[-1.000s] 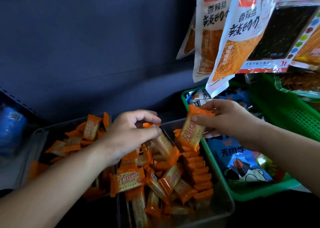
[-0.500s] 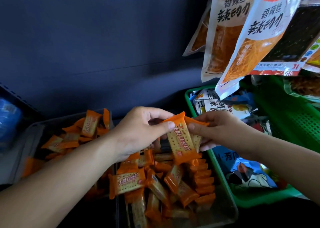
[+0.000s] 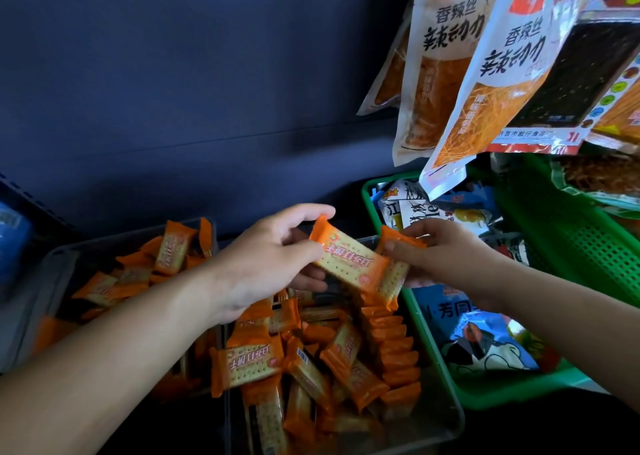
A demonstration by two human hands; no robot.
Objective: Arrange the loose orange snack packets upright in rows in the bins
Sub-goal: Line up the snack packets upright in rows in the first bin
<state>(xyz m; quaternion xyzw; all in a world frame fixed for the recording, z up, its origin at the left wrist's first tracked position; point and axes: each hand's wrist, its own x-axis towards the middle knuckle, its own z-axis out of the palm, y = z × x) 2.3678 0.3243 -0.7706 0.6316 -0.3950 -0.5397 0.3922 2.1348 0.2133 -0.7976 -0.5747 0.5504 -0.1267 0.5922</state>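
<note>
Left hand (image 3: 263,264) pinched one packet (image 3: 349,259); right hand (image 3: 446,254), at three o'clock, pinched another packet (image 3: 393,278). Light, crinkly, brittle inside: best gripped by the edges.

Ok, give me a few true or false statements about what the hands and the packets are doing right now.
1. The left hand holds an orange packet above the clear bin. True.
2. The right hand is empty. False: it pinches a second orange packet, partly behind the first.
3. A row of upright packets stands along the clear bin's right side. True.
4. The basket to the right is red. False: it is green.
5. Every packet in the clear bin stands upright. False: many lie loose in a jumble.
</note>
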